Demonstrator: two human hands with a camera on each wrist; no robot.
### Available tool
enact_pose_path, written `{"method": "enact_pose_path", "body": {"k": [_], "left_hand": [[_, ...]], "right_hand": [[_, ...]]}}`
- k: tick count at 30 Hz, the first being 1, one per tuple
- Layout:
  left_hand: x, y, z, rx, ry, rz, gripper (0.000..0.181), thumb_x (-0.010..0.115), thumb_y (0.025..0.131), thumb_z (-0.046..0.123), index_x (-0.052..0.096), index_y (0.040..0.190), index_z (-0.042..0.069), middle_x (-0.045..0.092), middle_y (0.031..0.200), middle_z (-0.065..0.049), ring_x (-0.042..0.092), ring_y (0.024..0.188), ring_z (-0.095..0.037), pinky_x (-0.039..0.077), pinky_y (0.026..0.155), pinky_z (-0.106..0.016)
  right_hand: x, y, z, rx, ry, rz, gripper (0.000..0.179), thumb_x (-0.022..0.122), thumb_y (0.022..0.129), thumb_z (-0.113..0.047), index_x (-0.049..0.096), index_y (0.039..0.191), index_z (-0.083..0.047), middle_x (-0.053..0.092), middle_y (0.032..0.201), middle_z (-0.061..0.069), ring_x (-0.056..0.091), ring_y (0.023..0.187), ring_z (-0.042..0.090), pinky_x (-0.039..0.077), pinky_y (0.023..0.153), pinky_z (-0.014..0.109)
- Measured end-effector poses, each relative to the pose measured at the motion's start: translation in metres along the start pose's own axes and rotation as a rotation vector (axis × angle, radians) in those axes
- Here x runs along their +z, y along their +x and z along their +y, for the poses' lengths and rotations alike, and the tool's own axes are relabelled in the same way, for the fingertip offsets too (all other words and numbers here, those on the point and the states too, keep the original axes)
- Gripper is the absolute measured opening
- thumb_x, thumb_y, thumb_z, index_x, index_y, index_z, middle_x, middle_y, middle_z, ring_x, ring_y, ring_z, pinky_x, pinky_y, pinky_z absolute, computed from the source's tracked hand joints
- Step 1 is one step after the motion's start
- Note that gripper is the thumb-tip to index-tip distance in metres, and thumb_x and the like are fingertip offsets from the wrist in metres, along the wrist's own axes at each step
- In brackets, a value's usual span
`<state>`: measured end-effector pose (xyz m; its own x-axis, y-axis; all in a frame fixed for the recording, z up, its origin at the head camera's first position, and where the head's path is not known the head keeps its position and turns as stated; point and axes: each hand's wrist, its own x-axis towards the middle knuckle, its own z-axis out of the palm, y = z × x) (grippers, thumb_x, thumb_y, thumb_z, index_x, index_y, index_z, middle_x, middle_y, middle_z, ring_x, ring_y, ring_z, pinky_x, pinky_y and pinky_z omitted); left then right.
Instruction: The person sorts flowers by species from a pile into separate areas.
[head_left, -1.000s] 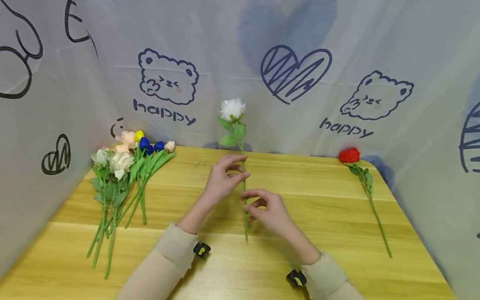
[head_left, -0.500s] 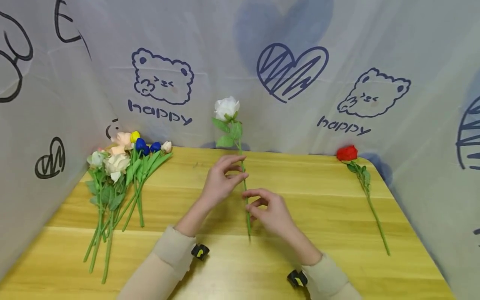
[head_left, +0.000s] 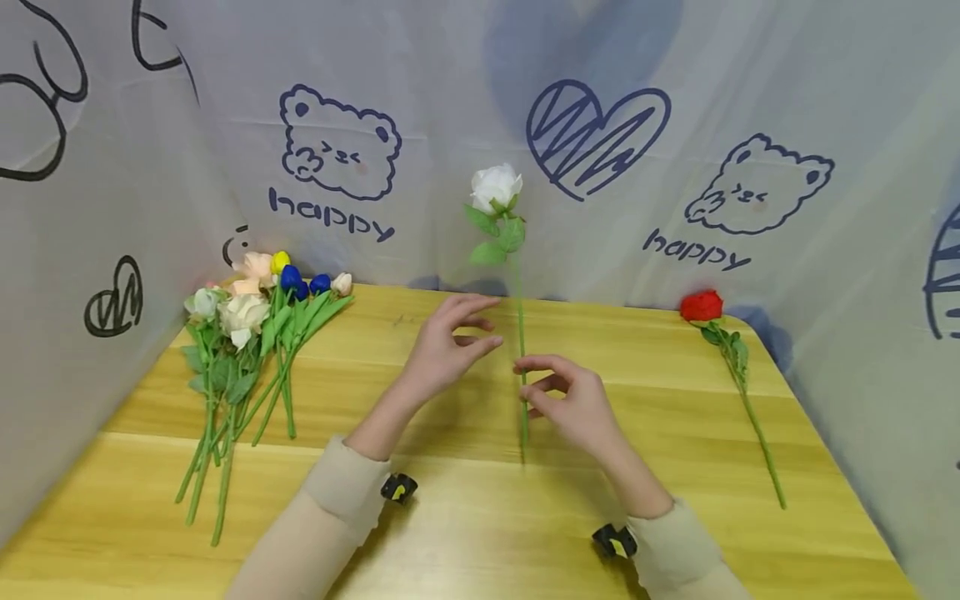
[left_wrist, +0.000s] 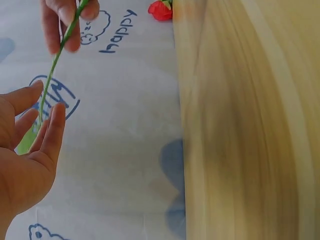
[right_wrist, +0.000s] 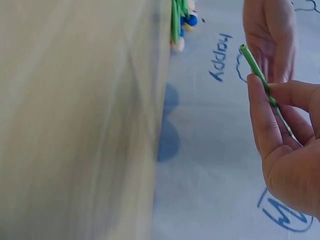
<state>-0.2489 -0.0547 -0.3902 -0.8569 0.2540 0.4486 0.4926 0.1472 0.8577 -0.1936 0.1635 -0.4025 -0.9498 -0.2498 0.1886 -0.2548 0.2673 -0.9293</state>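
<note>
A white rose point(head_left: 495, 190) with green leaves stands nearly upright above the table, bloom at the top. My right hand point(head_left: 572, 402) pinches its green stem low down between thumb and fingers; the stem's cut end point(right_wrist: 245, 48) shows in the right wrist view. To the left of the stem, my left hand point(head_left: 448, 348) holds nothing, thumb and fingers apart. In the left wrist view, the left hand's fingers point(left_wrist: 56, 127) are spread beside the stem point(left_wrist: 52, 70), with a gap between them.
A bunch of artificial flowers point(head_left: 243, 321), white, peach, yellow and blue, lies at the table's left. On the right lies a single red rose point(head_left: 702, 307), its stem pointing toward me. A printed cloth point(head_left: 450, 100) hangs behind the wooden table point(head_left: 465, 517).
My left hand has let go of the white rose's stem. The right hand has carried the rose to the right and slightly up, away from the left hand.
</note>
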Motion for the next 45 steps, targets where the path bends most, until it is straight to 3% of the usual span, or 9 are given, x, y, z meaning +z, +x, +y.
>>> {"method": "enact_pose_path", "body": {"k": [7,21,28,33,39,45], "left_hand": [[-0.027,-0.012,-0.003,-0.027,0.171,-0.015,0.048,0.078,0.093,0.003,0.066,0.139,0.006,0.058,0.135,-0.014,0.070,0.108,-0.029,0.061,0.087,-0.039],[-0.118,-0.039,-0.017,-0.095,0.486,0.011,0.047,0.076,0.094,0.004,0.065,0.140,0.005,0.056,0.140,-0.017,0.068,0.098,-0.027,0.057,0.074,-0.031],[-0.158,-0.059,-0.026,-0.140,0.584,-0.013,0.047,0.075,0.095,0.005,0.064,0.141,0.005,0.055,0.139,-0.017,0.067,0.096,-0.025,0.054,0.069,-0.025],[-0.183,-0.072,-0.028,-0.135,0.629,-0.028,0.046,0.077,0.093,0.002,0.065,0.137,0.002,0.057,0.133,-0.019,0.067,0.093,-0.027,0.053,0.064,-0.025],[-0.206,-0.081,-0.031,-0.148,0.658,-0.074,0.044,0.078,0.093,0.004,0.066,0.135,0.000,0.059,0.128,-0.022,0.066,0.091,-0.028,0.052,0.060,-0.026],[-0.223,-0.083,-0.042,-0.173,0.711,-0.149,0.041,0.078,0.093,0.006,0.068,0.133,0.002,0.063,0.117,-0.019,0.066,0.089,-0.024,0.052,0.065,-0.030]], "right_hand": [[-0.028,-0.015,0.004,0.051,-0.026,0.071,0.033,0.068,0.096,0.005,0.071,0.127,-0.007,0.069,0.126,0.018,0.072,0.091,0.020,0.064,0.069,0.037],[-0.089,-0.045,0.019,0.087,-0.162,0.146,0.034,0.068,0.098,0.003,0.069,0.131,-0.003,0.068,0.127,0.021,0.072,0.089,0.014,0.064,0.069,0.038],[-0.120,-0.070,0.035,0.183,-0.268,0.173,0.036,0.066,0.098,0.002,0.066,0.135,-0.002,0.068,0.128,0.021,0.072,0.086,0.012,0.064,0.068,0.038],[-0.144,-0.085,0.044,0.279,-0.348,0.174,0.039,0.065,0.100,-0.002,0.064,0.138,-0.002,0.064,0.134,0.025,0.072,0.085,0.014,0.063,0.068,0.036],[-0.176,-0.099,0.056,0.343,-0.426,0.144,0.041,0.067,0.100,-0.004,0.061,0.140,0.001,0.062,0.135,0.029,0.073,0.082,0.014,0.063,0.066,0.034],[-0.207,-0.105,0.070,0.380,-0.485,0.071,0.043,0.066,0.100,-0.003,0.058,0.141,0.006,0.060,0.135,0.033,0.073,0.084,0.014,0.063,0.066,0.033]]}}
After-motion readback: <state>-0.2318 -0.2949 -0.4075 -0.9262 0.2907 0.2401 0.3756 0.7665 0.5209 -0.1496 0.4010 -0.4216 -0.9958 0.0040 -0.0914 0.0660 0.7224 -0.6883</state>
